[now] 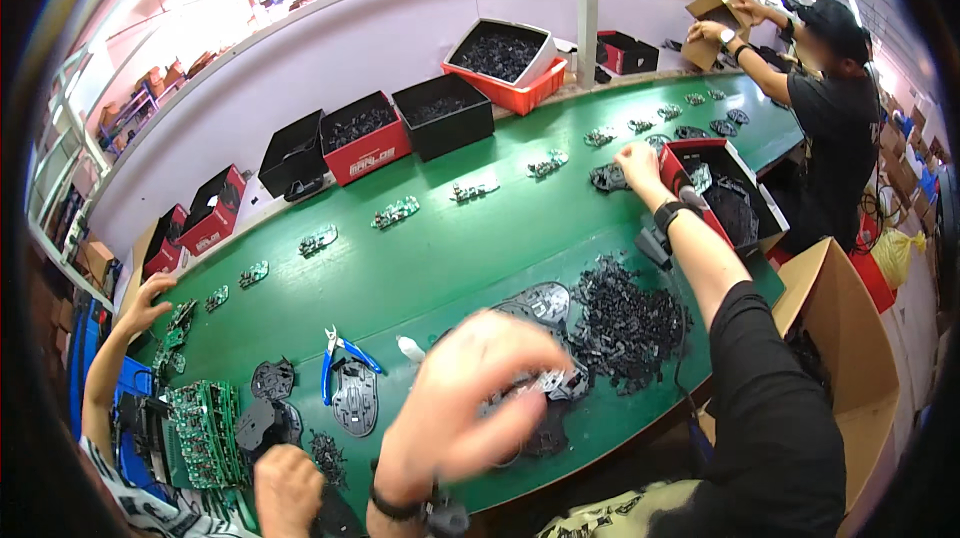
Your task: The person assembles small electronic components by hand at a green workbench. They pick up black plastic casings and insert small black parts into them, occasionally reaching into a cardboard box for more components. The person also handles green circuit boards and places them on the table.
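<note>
My left hand (475, 398) hovers large and blurred over the near side of the green table. Its thumb and index finger are curved apart, with nothing visibly gripped. Just past them lies a grey, shiny plastic part (568, 384), partly hidden by the hand. My right hand (640, 166) reaches far across the table, its fingers closed at the edge of a black plastic shell (606, 178). Beside that wrist stands a red and black box (684, 178) holding dark plastic parts. A pile of small black pieces (630, 323) lies between my arms.
Green circuit boards (396, 212) form a spaced row along the table (440, 268). Blue-handled cutters (345, 358) rest beside a grey shell (355, 400). Bins (445, 118) line the back. A co-worker's hands (288, 486) are at left; another person (835, 88) stands right, near an open carton (840, 338).
</note>
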A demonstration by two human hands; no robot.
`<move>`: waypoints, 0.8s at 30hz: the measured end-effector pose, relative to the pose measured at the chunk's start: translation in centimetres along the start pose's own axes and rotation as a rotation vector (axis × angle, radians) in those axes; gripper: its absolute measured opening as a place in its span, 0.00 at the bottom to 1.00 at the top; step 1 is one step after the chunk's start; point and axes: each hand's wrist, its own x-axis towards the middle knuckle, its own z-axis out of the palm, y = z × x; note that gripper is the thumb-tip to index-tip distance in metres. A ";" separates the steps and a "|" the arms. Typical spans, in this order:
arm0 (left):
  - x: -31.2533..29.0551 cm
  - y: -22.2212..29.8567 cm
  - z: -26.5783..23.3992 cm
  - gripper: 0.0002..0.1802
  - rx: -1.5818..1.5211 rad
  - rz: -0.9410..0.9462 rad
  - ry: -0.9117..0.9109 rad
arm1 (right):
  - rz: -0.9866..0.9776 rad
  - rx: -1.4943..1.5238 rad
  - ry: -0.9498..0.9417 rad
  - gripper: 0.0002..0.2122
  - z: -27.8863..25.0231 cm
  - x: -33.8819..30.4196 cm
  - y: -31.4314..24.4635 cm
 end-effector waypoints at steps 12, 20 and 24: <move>-1.2 -9.7 4.2 0.36 0.597 -0.556 -0.062 | -0.410 0.346 -0.792 0.08 -12.8 -10.6 -8.8; 0.1 -7.3 3.7 0.17 0.574 -0.455 0.110 | -0.378 0.378 -0.800 0.07 -14.0 -13.3 -6.3; 1.3 -4.8 5.7 0.07 0.252 -0.454 0.364 | -0.428 0.387 -0.791 0.06 -14.1 -12.9 -4.9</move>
